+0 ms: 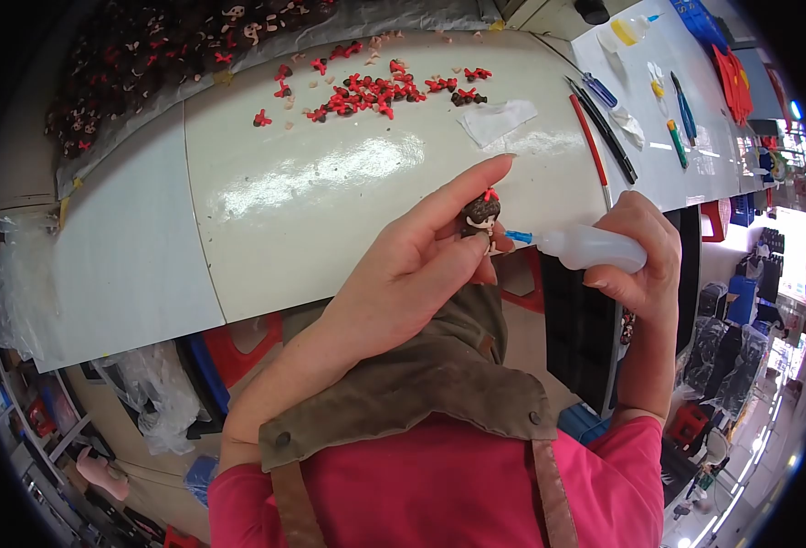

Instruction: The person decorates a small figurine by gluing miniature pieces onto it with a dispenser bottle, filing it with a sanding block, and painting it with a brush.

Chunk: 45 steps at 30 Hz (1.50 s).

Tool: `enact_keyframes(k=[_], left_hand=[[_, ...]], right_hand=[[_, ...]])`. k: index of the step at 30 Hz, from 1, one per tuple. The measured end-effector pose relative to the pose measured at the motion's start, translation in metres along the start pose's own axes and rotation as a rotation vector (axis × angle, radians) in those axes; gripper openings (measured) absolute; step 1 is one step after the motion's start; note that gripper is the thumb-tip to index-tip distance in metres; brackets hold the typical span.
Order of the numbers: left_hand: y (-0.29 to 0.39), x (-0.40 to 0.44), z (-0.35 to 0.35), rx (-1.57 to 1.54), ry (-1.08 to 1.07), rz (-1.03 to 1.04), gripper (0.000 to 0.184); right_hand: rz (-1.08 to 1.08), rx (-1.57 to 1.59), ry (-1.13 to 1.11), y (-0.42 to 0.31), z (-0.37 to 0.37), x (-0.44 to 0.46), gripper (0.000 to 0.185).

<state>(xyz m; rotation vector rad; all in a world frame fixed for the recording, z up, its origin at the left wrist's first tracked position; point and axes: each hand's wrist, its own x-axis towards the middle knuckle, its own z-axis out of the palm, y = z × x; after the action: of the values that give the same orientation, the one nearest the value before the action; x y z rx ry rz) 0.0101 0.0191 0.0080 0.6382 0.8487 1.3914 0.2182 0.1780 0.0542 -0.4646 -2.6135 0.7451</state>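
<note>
Between the thumb and fingers of my left hand (412, 260) is a small doll figurine (482, 217) with dark brown hair and a red bow on top. My right hand (645, 247) grips a translucent white squeeze bottle (599, 247), lying nearly level. Its blue needle tip (519, 237) points left at the figurine, close to its side; whether it touches I cannot tell. Both hands are over the table's front edge. Part of the figurine's lower body is hidden by my left thumb and fingers.
Red and brown small parts (375, 94) are scattered on the white table (284, 247). At the back left lies a large pile of dark figurine pieces (165, 64). A white tissue (497, 121), a red pen-like stick (589, 137), black tools (608, 132) and a screwdriver (599, 89) lie to the right.
</note>
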Motion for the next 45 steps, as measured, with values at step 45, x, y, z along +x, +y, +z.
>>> enact_keyframes(k=[45], left_hand=[[0.002, 0.000, 0.004, 0.034, 0.034, -0.030, 0.053]], right_hand=[[0.072, 0.084, 0.039, 0.012, 0.006, -0.014, 0.048]])
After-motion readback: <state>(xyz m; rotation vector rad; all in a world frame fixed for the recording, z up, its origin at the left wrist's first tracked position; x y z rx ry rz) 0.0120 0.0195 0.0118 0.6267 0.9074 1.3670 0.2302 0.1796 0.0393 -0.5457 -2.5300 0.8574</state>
